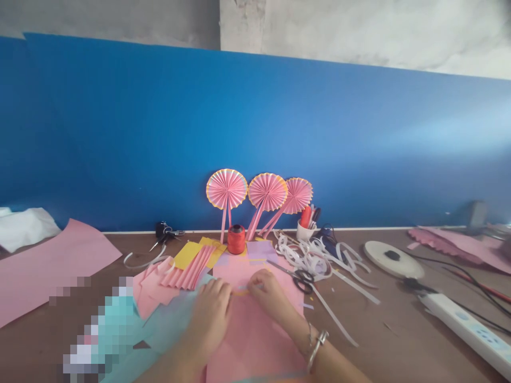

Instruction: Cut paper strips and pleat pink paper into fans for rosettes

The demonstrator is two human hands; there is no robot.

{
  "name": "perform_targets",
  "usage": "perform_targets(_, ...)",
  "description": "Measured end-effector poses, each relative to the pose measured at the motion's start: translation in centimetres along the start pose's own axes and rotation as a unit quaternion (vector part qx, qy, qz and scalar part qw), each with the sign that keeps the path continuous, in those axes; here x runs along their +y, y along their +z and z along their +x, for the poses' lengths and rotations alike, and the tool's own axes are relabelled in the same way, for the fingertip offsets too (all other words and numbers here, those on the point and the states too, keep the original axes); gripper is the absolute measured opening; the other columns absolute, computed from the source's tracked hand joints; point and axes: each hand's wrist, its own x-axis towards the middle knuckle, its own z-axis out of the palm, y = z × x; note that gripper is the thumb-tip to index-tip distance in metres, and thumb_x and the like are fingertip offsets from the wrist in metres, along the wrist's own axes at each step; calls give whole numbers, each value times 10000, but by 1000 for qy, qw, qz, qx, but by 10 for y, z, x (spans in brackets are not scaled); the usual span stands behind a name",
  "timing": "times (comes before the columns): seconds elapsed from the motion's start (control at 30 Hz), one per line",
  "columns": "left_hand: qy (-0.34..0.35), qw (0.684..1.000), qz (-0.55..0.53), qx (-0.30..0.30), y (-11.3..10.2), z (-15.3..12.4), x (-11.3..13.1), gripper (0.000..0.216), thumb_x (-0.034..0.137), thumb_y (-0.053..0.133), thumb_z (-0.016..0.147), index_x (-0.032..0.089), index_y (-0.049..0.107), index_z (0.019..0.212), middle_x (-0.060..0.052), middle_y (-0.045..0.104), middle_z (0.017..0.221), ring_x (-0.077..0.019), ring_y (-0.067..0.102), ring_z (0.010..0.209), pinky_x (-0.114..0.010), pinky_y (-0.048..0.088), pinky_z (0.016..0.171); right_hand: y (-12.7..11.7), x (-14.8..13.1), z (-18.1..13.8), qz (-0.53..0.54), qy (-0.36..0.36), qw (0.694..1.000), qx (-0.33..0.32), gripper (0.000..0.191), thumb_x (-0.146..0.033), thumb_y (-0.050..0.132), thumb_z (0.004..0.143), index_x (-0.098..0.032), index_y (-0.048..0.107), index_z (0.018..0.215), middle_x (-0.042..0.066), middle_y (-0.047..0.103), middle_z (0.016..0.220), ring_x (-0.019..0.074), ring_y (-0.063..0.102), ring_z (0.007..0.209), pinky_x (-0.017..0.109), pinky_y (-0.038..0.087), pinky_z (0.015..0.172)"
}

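Note:
Both hands are over a large pink paper sheet (255, 340) in the middle of the table. My left hand (211, 306) has its fingers curled down, and my right hand (266, 292) is closed in a pinch. Between the fingertips runs a thin yellowish paper strip (240, 292), with its ends hidden by the fingers. Black-handled scissors (303, 279) lie just right of my right hand. Beyond the hands are a lilac paper piece (259, 250) and a red thread spool (236, 240). A pleated pink paper strip (191, 271) lies on other papers to the left.
Three round pleated fans (227, 190) lean against the blue partition (255, 117). Curled white strips (307, 258) lie by a white cup (306, 231) of pens. Further right are a round cream lid (393, 259) and a power strip (471, 330). Keys (165, 231) lie back left.

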Motion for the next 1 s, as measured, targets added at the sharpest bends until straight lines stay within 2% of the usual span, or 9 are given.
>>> perform_targets(0.1, 28, 989, 97, -106, 3, -7, 7, 316, -11, 356, 807, 154, 625, 825, -95, 636, 930, -237, 564, 898, -365, 419, 807, 9, 4, 1, -34, -1, 999, 10, 163, -93, 480, 653, -179, 460, 517, 26, 561, 661, 166, 509, 712, 262, 358, 681)
perform_targets(0.17, 32, 983, 115, -140, 7, -9, 8, 348, -39, 338, 795, 140, 634, 836, -107, 637, 928, -242, 564, 899, -366, 417, 810, 13, 4, 0, -65, 7, 998, 16, 161, -90, 486, 654, -179, 478, 519, 36, 574, 686, 182, 505, 744, 272, 348, 684)
perform_targets(0.33, 32, 990, 69, -116, 11, -9, 1, 364, -41, 316, 811, 154, 623, 819, -78, 619, 877, -217, 560, 875, -323, 409, 778, 20, 2, -3, -146, 25, 989, 16, 184, -71, 492, 645, -179, 520, 498, 46, 602, 718, 195, 511, 778, 284, 349, 715)
perform_targets(0.57, 15, 996, 5, -89, 6, -4, -8, 309, 9, 359, 833, 155, 626, 785, -66, 623, 832, -206, 577, 849, -306, 405, 754, 15, 3, -2, -110, 32, 993, 13, 163, -105, 511, 653, -177, 495, 507, 33, 607, 734, 198, 515, 808, 276, 344, 713)
perform_targets(0.77, 16, 996, -12, -90, 6, -1, -11, 321, 6, 370, 806, 172, 616, 683, -51, 602, 798, -189, 569, 825, -291, 396, 725, 10, -2, -4, -97, 52, 994, 5, 137, -122, 514, 653, -176, 517, 527, 40, 618, 768, 207, 528, 821, 286, 355, 724)
perform_targets(1.0, 22, 995, -2, -93, 2, 0, -8, 335, 18, 360, 822, 173, 630, 699, -50, 598, 801, -183, 566, 812, -290, 393, 712, 13, -2, -4, -101, 64, 993, 3, 110, -132, 520, 659, -180, 537, 562, 49, 628, 816, 222, 519, 871, 304, 348, 756)
